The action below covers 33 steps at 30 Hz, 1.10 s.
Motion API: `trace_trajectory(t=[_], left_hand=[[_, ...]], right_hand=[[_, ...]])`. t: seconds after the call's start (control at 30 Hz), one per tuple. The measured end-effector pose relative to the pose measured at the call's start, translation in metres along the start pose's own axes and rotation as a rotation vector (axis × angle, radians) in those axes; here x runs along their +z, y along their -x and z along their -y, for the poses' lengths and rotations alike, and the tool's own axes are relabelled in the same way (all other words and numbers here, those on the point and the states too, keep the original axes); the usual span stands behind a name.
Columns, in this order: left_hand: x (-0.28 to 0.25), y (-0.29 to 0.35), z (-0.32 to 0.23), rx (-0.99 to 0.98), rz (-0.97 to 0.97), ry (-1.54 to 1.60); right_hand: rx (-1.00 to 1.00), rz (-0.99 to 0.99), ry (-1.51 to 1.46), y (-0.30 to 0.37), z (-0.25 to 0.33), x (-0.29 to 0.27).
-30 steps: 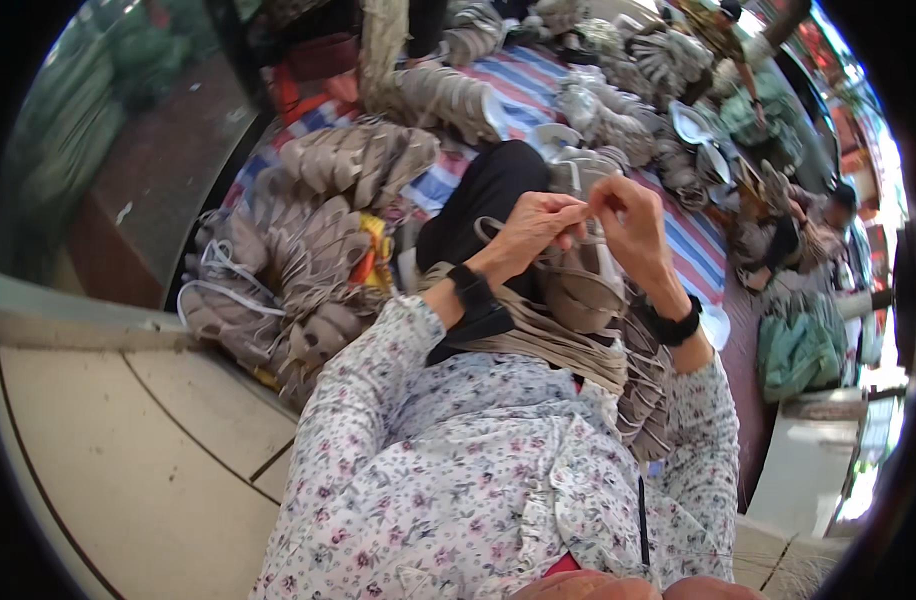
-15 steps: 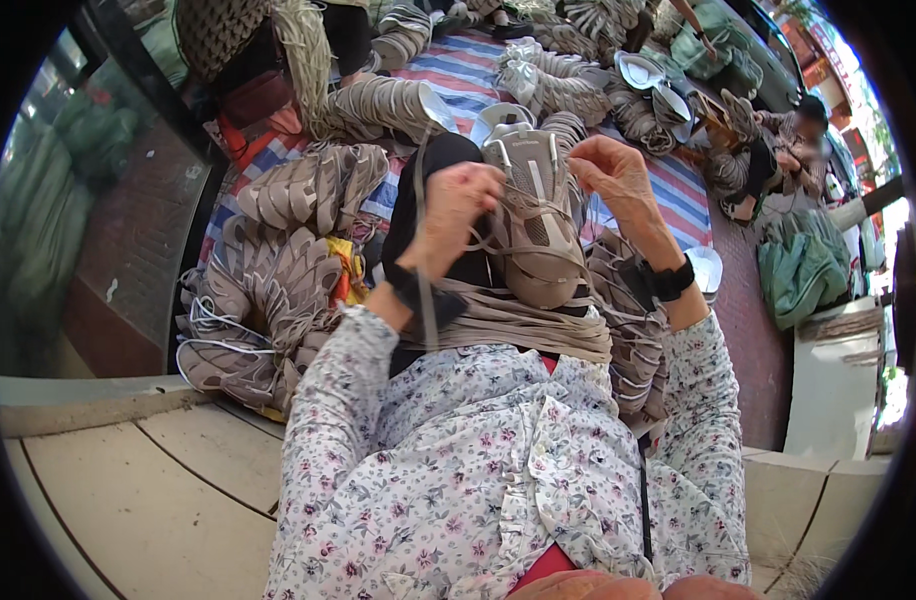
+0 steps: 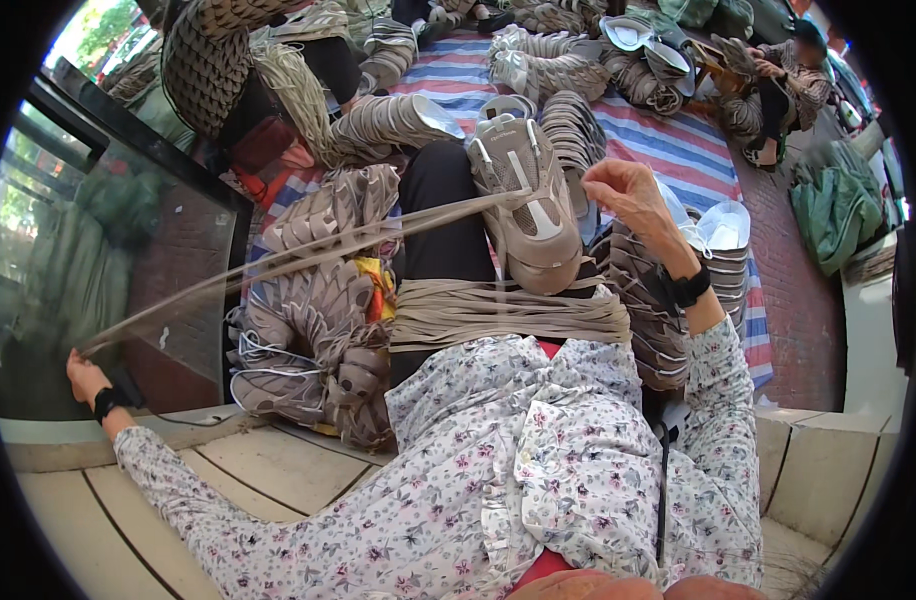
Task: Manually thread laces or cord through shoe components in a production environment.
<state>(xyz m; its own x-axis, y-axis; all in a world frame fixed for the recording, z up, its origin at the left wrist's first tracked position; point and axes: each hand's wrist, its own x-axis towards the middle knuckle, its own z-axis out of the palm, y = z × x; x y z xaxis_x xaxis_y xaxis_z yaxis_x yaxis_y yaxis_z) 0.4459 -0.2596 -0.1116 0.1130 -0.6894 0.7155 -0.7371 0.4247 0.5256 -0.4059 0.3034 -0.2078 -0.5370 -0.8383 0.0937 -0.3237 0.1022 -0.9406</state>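
Observation:
A beige-grey sneaker upper (image 3: 543, 250) with white trim rests on my lap, its rounded end toward me. From its lacing area a flat beige shoelace (image 3: 308, 247) runs in long strands, pulled taut out to the left. My left hand (image 3: 86, 380), at arm's length on the far left, is closed on the strands' end. Just right of the upper, my right hand (image 3: 628, 195) is raised with thumb and fingertips pinched; what lies between them, if anything, is too small to tell. A thick bundle of similar laces (image 3: 508, 318) lies across my lap.
Stacked shoe uppers (image 3: 308, 330) lie at my left, with more (image 3: 643, 310) at my right. A striped sheet (image 3: 668, 150) covers the ground ahead. A glass panel (image 3: 168, 270) stands left. Another person (image 3: 793, 85) sits at far right near a green sack (image 3: 836, 210).
My left hand has swung from beside the upper out to the far left, drawing the shoelace long and straight. My right hand stays near the upper, still pinched. The view has shifted slightly.

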Motion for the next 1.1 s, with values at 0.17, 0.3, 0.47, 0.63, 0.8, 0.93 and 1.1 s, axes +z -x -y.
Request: trace_trajectory(t=[0.17, 0.3, 0.47, 0.63, 0.8, 0.93, 1.1], left_hand=[[0.042, 0.032, 0.004, 0.093, -0.043, -0.683], [0.02, 0.033, -0.004, -0.218, -0.203, -0.116], [0.034, 0.058, -0.05, -0.346, -0.297, 0.087], [0.044, 0.071, -0.078, -0.572, -0.393, 0.385], [0.024, 0.052, -0.028, -0.485, -0.346, 0.412], [0.023, 0.057, -0.032, -0.43, -0.352, 0.316], [0.033, 0.064, -0.065, -0.616, -0.433, 0.45]], right_hand=[[-0.21, 0.023, 0.151, -0.029, 0.008, 0.039], [-0.159, 0.218, 0.174, -0.046, 0.018, 0.066], [-0.335, 0.378, 0.464, -0.064, 0.016, 0.07], [-0.501, 0.321, 0.487, -0.066, 0.021, 0.086], [-0.611, 0.246, 0.436, -0.06, 0.026, 0.107], [-0.58, 0.219, 0.452, -0.051, 0.022, 0.115], [-0.633, 0.109, 0.785, -0.038, 0.021, 0.118]])
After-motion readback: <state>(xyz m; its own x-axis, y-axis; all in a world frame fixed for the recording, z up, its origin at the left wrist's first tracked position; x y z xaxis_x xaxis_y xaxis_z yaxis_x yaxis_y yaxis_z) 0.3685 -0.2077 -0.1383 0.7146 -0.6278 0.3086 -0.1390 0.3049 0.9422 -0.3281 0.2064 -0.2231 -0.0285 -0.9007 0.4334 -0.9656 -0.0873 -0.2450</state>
